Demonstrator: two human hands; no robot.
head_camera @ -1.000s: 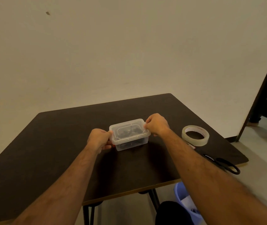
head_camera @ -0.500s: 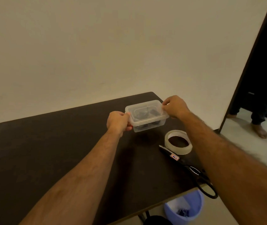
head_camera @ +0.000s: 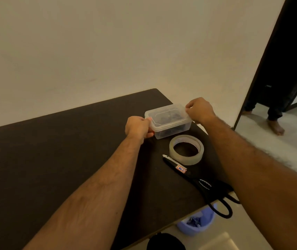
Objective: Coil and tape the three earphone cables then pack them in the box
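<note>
From the head view, the box [head_camera: 168,121] sits near the far right corner of the dark counter [head_camera: 63,150], its lid on top and dark shapes inside that are probably the coiled earphone cables, though the cloudy plastic blurs them. The left hand [head_camera: 138,127] grips the left end of the box, fingers [head_camera: 148,131] curled under the rim and thumb over the lid edge. The right hand [head_camera: 200,110] holds the far right end, its fingers pinching the lid's rim.

The box looks like thin, clear plastic: light, a little flexible in the walls, and smooth enough to slide on the counter. With only cables inside it should weigh next to nothing, so a firm squeeze could bow the sides or pop the lid. The short ends at the rim, where both hands are now, seem the soundest place to hold, since the lip is the stiffest part.

A roll of clear tape [head_camera: 186,149] lies just in front of the box, and black scissors [head_camera: 198,183] lie nearer, their handles over the counter's edge above a blue bin [head_camera: 196,224].

Compared with a second ago, the box, in the same two-handed grip, has gone from the counter's middle, left of the tape, toward its far right corner, behind the tape.
</note>
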